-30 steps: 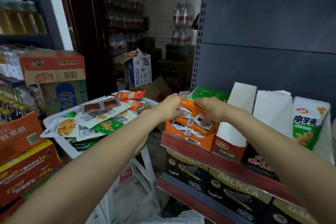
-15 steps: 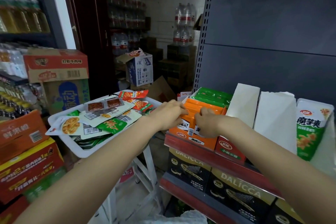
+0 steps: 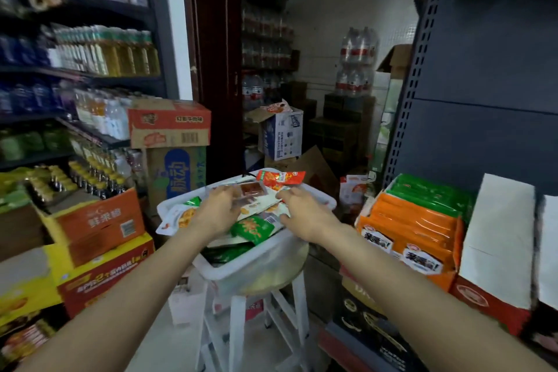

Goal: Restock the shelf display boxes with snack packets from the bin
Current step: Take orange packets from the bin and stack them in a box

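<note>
We have a single view, from a camera worn on the head, looking forward and down along both forearms. It faces the white bin (image 3: 241,269) on its stool (image 3: 265,305), which sits near and roughly centred below us. Left of the bin stand stacked cartons (image 3: 99,229) and drink shelves; right of it, close by, the shelf display boxes (image 3: 413,238). Beyond the bin, a doorway opens onto a storeroom.

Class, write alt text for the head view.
Both hands, left and right, reach over mixed snack packets in a white bin on a stool; an orange display box sits right.
</note>
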A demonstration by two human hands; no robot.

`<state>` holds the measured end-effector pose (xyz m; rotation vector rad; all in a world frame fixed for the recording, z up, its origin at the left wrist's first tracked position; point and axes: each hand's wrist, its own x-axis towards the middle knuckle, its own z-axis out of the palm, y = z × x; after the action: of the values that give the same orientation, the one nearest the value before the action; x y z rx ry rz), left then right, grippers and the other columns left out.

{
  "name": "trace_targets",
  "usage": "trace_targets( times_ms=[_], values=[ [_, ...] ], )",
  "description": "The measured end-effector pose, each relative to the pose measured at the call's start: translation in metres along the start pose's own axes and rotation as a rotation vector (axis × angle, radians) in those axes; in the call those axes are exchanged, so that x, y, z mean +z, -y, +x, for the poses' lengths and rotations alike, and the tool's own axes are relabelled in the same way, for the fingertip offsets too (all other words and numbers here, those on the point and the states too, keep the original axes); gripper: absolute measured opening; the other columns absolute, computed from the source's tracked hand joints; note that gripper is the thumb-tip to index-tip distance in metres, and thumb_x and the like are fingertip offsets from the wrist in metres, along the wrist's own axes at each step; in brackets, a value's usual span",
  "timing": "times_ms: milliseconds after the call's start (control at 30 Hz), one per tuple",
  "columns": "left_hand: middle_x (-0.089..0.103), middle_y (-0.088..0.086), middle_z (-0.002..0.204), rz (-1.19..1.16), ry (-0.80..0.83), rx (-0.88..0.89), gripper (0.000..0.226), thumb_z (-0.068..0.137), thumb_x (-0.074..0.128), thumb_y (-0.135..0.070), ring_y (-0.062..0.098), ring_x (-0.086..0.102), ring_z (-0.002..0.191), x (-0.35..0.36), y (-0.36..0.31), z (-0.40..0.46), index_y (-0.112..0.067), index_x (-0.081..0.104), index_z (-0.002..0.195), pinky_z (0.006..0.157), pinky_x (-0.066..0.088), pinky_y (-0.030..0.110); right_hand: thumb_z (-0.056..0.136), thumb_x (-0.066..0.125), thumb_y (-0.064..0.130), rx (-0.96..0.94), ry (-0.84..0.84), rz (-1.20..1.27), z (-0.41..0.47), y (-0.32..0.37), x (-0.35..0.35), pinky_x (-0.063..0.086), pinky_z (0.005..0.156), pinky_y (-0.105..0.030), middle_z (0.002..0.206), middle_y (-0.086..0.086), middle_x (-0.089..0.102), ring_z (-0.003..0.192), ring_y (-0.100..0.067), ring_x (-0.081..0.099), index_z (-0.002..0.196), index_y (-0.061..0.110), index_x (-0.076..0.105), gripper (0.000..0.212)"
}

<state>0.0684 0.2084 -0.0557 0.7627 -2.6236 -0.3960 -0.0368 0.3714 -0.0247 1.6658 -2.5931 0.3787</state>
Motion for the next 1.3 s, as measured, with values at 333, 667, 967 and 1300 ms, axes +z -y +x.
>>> trace_targets(
  times_ms=[333, 667, 967, 1300],
  values=[
    [0.006, 0.010, 0.158, 0.195, 0.333, -0.045, 0.093, 0.086, 0.057, -0.053, 0.026, 0.006, 0.146, -0.003, 0.038, 0.069, -0.009, 0.007, 0.151, 0.115, 0.013, 0.031, 0.088, 0.062, 0.037, 0.036, 0.175, 0.069, 0.107, -0.004, 0.043, 0.015, 0.116, -0.036, 0.159, -0.004, 0.005, 0.145, -0.025, 0.009, 0.152, 0.019, 0.003, 0.088],
    [0.042, 0.012, 0.135, 0.242, 0.387, -0.120, 0.081, 0.081, 0.052, -0.066, 0.030, 0.043, 0.122, 0.018, 0.068, 0.108, -0.016, 0.033, 0.142, 0.101, 0.039, 0.040, 0.088, 0.058, 0.049, 0.029, 0.394, -0.032, 0.118, -0.022, 0.044, 0.036, 0.101, -0.032, 0.144, -0.010, 0.040, 0.130, -0.026, 0.040, 0.142, 0.010, 0.036, 0.071],
    [0.054, 0.010, 0.106, 0.190, 0.373, -0.224, 0.075, 0.075, 0.055, -0.071, 0.026, 0.051, 0.099, 0.021, 0.067, 0.105, -0.007, 0.056, 0.114, 0.082, 0.042, 0.033, 0.086, 0.059, 0.050, 0.047, 0.370, -0.033, 0.120, -0.021, 0.054, 0.047, 0.091, -0.034, 0.123, -0.008, 0.059, 0.110, -0.022, 0.054, 0.128, 0.010, 0.053, 0.059],
    [0.046, 0.013, 0.128, 0.257, 0.039, -0.326, 0.079, 0.069, 0.078, -0.045, 0.034, 0.039, 0.123, 0.019, 0.033, 0.096, -0.007, 0.037, 0.125, 0.098, 0.036, 0.046, 0.088, 0.058, 0.049, 0.035, 0.333, -0.032, 0.117, -0.019, 0.060, 0.042, 0.095, -0.035, 0.131, -0.010, 0.050, 0.119, -0.026, 0.048, 0.134, 0.011, 0.044, 0.061]
  ],
)
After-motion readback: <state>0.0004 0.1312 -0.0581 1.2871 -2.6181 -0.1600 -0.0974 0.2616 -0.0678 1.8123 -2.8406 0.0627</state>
